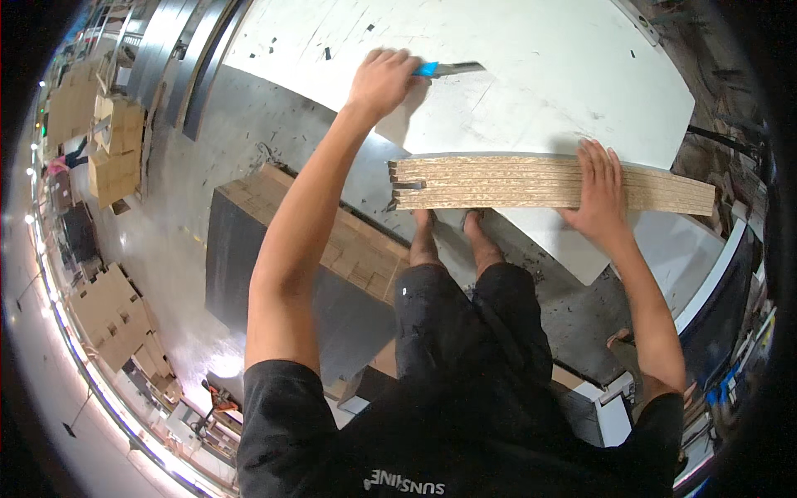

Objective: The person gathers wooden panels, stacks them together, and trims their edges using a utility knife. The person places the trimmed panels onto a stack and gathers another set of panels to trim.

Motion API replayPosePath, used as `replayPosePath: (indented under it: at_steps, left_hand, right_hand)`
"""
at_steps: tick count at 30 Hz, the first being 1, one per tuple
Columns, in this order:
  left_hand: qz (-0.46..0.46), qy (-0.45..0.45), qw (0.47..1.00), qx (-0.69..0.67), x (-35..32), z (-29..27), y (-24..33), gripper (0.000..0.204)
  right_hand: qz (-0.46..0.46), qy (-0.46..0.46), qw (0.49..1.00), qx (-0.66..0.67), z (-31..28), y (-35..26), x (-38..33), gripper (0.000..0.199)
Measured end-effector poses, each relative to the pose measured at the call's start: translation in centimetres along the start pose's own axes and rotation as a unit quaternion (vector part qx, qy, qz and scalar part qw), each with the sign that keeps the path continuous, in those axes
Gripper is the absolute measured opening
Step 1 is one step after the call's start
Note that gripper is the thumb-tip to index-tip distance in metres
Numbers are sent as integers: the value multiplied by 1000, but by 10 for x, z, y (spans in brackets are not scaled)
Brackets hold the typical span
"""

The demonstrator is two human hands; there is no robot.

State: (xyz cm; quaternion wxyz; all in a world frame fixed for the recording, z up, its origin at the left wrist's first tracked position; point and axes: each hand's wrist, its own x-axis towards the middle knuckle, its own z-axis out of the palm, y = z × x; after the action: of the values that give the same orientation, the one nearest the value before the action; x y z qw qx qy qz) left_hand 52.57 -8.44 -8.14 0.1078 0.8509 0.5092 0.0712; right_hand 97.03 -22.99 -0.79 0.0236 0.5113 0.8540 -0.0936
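Note:
My left hand is raised over the white worktop and closed around a knife-like tool with a blue handle and a long grey blade. The blade points right and has a dark tip; whether it touches the worktop I cannot tell. At the worktop's near edge lies a stack of narrow chipboard strips, raw brown edges showing. Dark tabs stick out at the stack's left end. My right hand grips the stack right of its middle, fingers over the far side and thumb on the near side.
The white worktop carries small black scraps. Left of my legs stands a dark-topped pile of panels. Long dark boards lie at the far left, near cardboard boxes. Debris litters the floor by my feet.

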Motion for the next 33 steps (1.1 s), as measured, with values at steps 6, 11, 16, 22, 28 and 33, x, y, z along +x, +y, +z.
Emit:
replayPosePath:
  at_steps: [6, 11, 16, 22, 28, 33]
  left_hand:
    - [-461, 133, 692, -539, -163, -2, 66, 48]
    - [-431, 108, 751, -488, -185, 5, 127, 80]
    - [-448, 96, 772, -441, -179, -5, 140, 73]
    - [-455, 109, 808, -358, -167, -14, 156, 62]
    - [-508, -10, 853, -115, -132, -38, 180, 45]
    - [-503, -9, 842, -193, -169, -10, 157, 45]
  right_hand:
    - [-45, -19, 998, 47, -1, -43, 27, 112]
    - [-56, -4, 996, 65, 20, -39, 28, 96]
    - [-63, 15, 995, 81, 27, -37, 29, 97]
    - [-80, 31, 994, 75, 23, -38, 33, 87]
    - [-73, 21, 994, 78, 16, -36, 30, 90]
    - [-72, 11, 995, 65, 7, -38, 27, 92]
